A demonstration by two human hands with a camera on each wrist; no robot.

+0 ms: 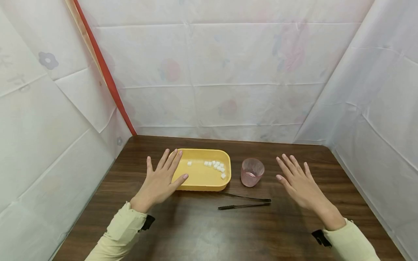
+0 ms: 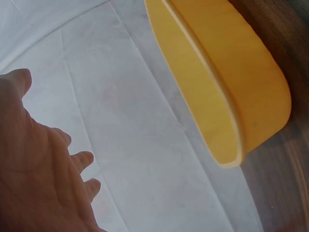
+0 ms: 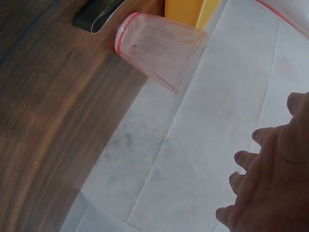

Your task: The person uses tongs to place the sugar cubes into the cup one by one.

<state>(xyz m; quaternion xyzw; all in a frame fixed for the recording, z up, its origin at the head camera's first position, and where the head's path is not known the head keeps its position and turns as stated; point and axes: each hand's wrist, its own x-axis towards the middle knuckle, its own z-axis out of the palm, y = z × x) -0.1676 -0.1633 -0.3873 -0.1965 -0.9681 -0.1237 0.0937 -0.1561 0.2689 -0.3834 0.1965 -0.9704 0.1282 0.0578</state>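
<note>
My left hand [image 1: 160, 183] is held up over the left end of a yellow tray [image 1: 199, 188], its fingers spread and holding nothing. In the left wrist view a gap shows between that hand [image 2: 43, 164] and the tray [image 2: 260, 72]. Several small white cubes [image 1: 216, 165] lie in the tray, mostly toward its right side. A pinkish see-through cup [image 1: 251, 173] stands just right of the tray. Farther right, my right hand [image 1: 301, 186] hovers with spread fingers, apart from the cup [image 3: 159, 48]. Dark tongs [image 1: 245, 206] lie in front of the tray and cup.
The dark wooden table [image 1: 209, 232] is walled by white patterned sheets [image 1: 228, 72] at the back and both sides. A red strip [image 1: 104, 69] runs down the back left corner to the table's edge.
</note>
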